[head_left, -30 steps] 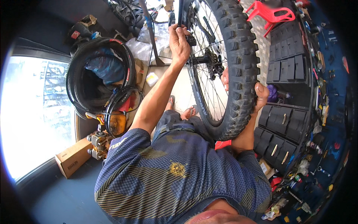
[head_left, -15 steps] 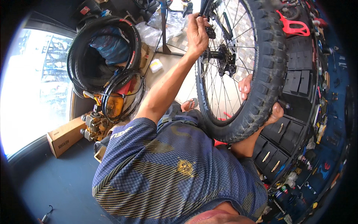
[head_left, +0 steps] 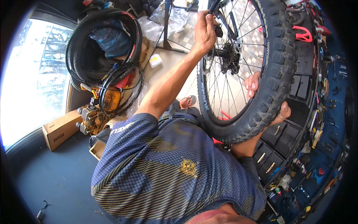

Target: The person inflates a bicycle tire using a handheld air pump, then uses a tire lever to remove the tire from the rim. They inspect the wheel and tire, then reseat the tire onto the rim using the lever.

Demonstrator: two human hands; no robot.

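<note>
Left hand [head_left: 205,34] gripped a black bar [head_left: 215,6], hub [head_left: 228,56] near, below-right; right hand [head_left: 282,113] clasped knobby tyre [head_left: 279,71].

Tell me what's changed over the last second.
In the picture, which itself shifted, the wheel moved right with the left hand and the right hand, whose fingers show more. Nothing was visibly let go: the left still holds a black bar, the right the tire.

The pale floor [head_left: 173,58] bears a small white-and-yellow container [head_left: 155,61], crumpled clear plastic [head_left: 175,20] and a sandalled foot [head_left: 185,102].
</note>
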